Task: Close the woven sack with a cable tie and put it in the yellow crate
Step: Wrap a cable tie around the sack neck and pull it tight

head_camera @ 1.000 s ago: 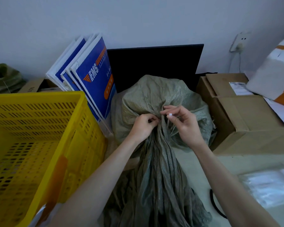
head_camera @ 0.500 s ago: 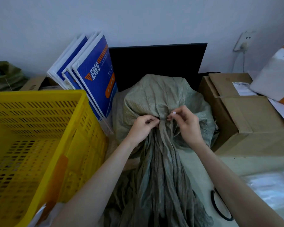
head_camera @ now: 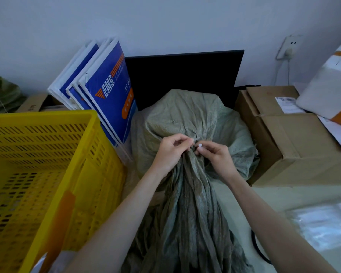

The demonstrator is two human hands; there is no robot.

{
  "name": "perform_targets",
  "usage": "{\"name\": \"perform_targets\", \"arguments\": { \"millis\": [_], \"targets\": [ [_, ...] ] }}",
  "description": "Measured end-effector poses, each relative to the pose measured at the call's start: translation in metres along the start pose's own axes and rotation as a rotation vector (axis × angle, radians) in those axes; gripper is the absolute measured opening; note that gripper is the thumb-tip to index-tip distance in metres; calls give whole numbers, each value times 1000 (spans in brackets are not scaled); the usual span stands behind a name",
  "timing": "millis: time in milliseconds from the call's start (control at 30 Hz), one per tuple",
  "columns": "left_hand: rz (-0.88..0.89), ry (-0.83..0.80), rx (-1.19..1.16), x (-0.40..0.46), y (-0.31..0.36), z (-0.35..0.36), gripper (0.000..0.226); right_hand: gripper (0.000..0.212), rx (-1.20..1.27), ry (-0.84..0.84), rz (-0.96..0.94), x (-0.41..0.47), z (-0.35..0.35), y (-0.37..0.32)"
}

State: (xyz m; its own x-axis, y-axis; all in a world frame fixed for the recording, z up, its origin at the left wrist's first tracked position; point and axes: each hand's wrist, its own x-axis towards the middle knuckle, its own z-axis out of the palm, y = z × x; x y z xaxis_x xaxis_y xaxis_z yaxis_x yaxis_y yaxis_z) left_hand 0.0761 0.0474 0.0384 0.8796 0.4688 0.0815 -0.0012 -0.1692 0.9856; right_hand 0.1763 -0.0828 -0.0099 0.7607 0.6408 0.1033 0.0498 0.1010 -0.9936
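Observation:
A grey-green woven sack (head_camera: 187, 117) lies in the middle, its mouth gathered into a neck with the loose cloth trailing toward me. My left hand (head_camera: 170, 152) pinches the left side of the neck. My right hand (head_camera: 215, 156) pinches the right side, fingertips almost meeting the left ones. The cable tie itself is too small and hidden by my fingers to make out. The yellow perforated crate (head_camera: 47, 174) stands to the left of the sack.
Blue-and-white mailers (head_camera: 108, 95) lean between crate and sack. A black panel (head_camera: 183, 75) stands behind the sack. Cardboard boxes (head_camera: 289, 138) sit to the right, a white parcel (head_camera: 327, 89) on them. Clear plastic bags (head_camera: 321, 223) and a black loop (head_camera: 258, 247) lie bottom right.
Both hands have closed in on the sack's neck, the right hand dropping and its fingers curling tighter toward the left hand. The sack has stayed in place.

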Motion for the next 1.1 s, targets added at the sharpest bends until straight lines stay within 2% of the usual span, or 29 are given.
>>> {"name": "perform_targets", "arguments": {
  "millis": [133, 233, 733, 867, 1000, 1100],
  "targets": [
    [-13, -39, 128, 6, 0, -2, 17, 22, 358, -5, 76, -2, -7, 2],
    [-31, -51, 175, 10, 1, -2, 18, 34, 452, -4, 76, -1, -6, 0],
    [-188, -74, 87, 13, 1, 3, 17, 32, 428, 22, 35, 0, 3, 1],
    [-238, -86, 15, 10, 2, 8, 17, 34, 385, 75, 24, -2, 5, -1],
    [-263, -97, -21, 10, 4, 7, 17, 5, 206, 116, -16, -4, 8, -5],
    [-220, -86, -2, 9, 4, 8, 17, 8, 124, 146, -52, -5, 8, -9]
  ]
}}
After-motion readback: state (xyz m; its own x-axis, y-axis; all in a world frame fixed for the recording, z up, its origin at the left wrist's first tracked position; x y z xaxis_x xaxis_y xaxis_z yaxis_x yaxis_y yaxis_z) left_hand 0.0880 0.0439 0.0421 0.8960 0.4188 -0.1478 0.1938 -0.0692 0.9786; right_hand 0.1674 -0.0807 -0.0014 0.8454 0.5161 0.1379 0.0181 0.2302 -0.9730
